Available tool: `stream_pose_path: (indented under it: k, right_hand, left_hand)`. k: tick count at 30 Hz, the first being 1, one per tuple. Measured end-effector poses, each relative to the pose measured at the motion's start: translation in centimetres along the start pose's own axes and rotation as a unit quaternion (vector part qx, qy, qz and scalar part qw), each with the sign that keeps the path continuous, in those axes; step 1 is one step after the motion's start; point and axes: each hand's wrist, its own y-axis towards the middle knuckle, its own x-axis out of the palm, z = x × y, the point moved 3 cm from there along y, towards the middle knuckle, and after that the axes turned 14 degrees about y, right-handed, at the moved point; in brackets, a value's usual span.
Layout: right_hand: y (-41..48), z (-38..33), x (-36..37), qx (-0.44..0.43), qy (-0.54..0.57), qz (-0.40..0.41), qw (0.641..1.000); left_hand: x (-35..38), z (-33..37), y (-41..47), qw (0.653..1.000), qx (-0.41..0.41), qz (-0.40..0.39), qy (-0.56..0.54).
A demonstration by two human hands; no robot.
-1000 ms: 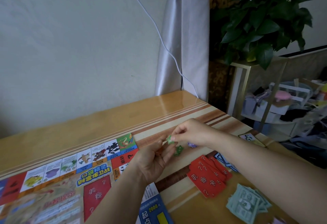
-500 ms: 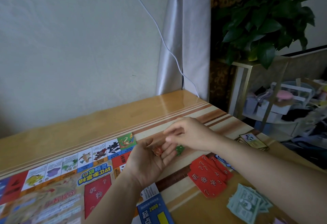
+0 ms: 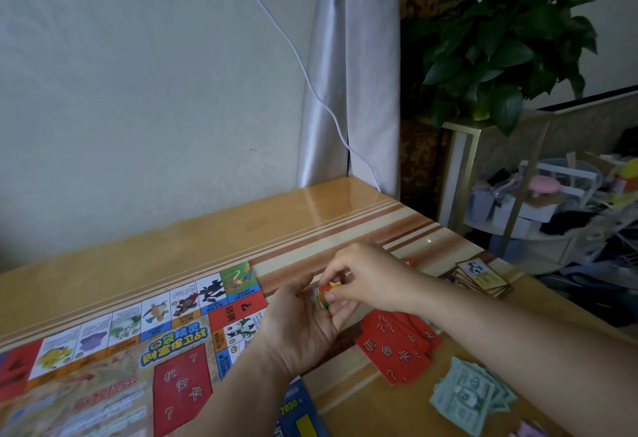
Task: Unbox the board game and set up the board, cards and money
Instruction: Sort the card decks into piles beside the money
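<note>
While the left hand (image 3: 303, 326) lay palm-up over the near corner of the printed cardboard game board (image 3: 114, 343), its fingers (image 3: 345, 314) were bent loosely round a cluster of small coloured plastic game pieces (image 3: 322, 300). The right hand (image 3: 369, 276) had come back to that cluster. A second earlier it had pinched a green piece above the palm, then dipped toward the tabletop (image 3: 207, 250); now its thumb and forefinger were closed narrowly on a red-and-yellow piece (image 3: 330, 289) at the top of the cluster. The green piece seen on the tabletop half a second earlier was no longer visible, and I could not tell whether the hands hid it.

I judged this to be sorting the pieces one at a time, with more left in the palm. The board was already unfolded flat. To its right lay the fanned red question-mark cards (image 3: 393, 345). The loose pile of pale green paper money (image 3: 462, 398) sat nearer the person. The stack of illustrated property cards (image 3: 483, 276) sat farther out by the tabletop edge. So board, cards and money seemed largely laid out, and the small pieces were the remaining job.
</note>
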Motion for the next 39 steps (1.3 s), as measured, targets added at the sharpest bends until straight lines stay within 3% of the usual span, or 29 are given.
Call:
stream_pose_path:
  k: [8, 15, 21, 24, 28, 35, 39]
  right_hand:
    - [-0.8, -0.7, 0.4, -0.052, -0.052, 0.097, 0.993]
    - [-1.1, -0.4, 0.3, -0.087, -0.061, 0.052, 0.993]
    - [-0.2, 1.1, -0.6, -0.023, 0.039, 0.064, 0.997]
    - [0.1, 1.6, -1.2, 0.04, 0.126, 0.007, 0.991]
    - [0.0, 2.2, -1.6, 0.116, 0.135, -0.059, 0.982]
    - [0.2, 3.8, -1.6, 0.208, 0.203, -0.086, 0.953]
    - [0.4, 4.2, -2.0, 0.197, 0.188, -0.075, 0.959]
  left_hand:
    - [0.7, 0.5, -0.4, 0.998, 0.05, -0.037, 0.002]
    - [0.1, 0.5, -0.5, 0.999, 0.05, -0.01, 0.001]
    - [0.2, 0.1, -0.1, 0.998, 0.042, 0.013, 0.041]
    - [0.5, 0.0, -0.1, 0.996, 0.037, 0.017, 0.074]
    - [0.6, -0.2, 0.1, 0.993, 0.034, 0.028, 0.109]
    - [0.9, -0.1, 0.3, 0.989, 0.027, 0.01, 0.145]
    - [1.3, 0.3, 0.5, 0.986, 0.025, -0.004, 0.162]
